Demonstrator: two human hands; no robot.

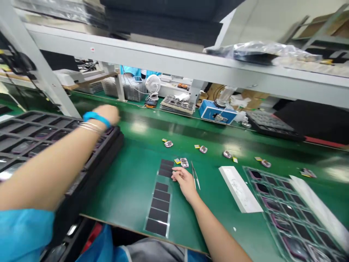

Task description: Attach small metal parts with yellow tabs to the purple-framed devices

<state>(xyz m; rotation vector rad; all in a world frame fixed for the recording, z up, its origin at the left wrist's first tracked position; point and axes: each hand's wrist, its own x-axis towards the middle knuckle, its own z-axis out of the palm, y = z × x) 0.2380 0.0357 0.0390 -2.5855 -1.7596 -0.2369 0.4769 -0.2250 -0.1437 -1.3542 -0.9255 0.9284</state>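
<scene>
With my right hand as the clock's centre, the black foam tray (109,152) lies at about nine to ten o'clock, and my left hand (109,114) is over its far edge at ten; its fingers are blurred and I can't tell whether they grasp anything. Reaching there, I do best to keep my forearm clear of the parts in the pockets. At eight o'clock the black patches (159,205) lie flat on their clear backing, running up to my right hand (186,180), whose fingers curl loosely at the edge of the upper ones; I can't tell if they pinch one. I'd judge it best to take a patch by its rim only and keep the backing flat. The nearest small metal part (184,162) sits at twelve, just beyond my knuckles, and the tweezers (194,174) lie at three, handy for fine edges. I can read no brand or label: not on the blue box (215,112) at one, the smudged white block (240,189) at three, or the clear tray (268,225) towards four.
</scene>
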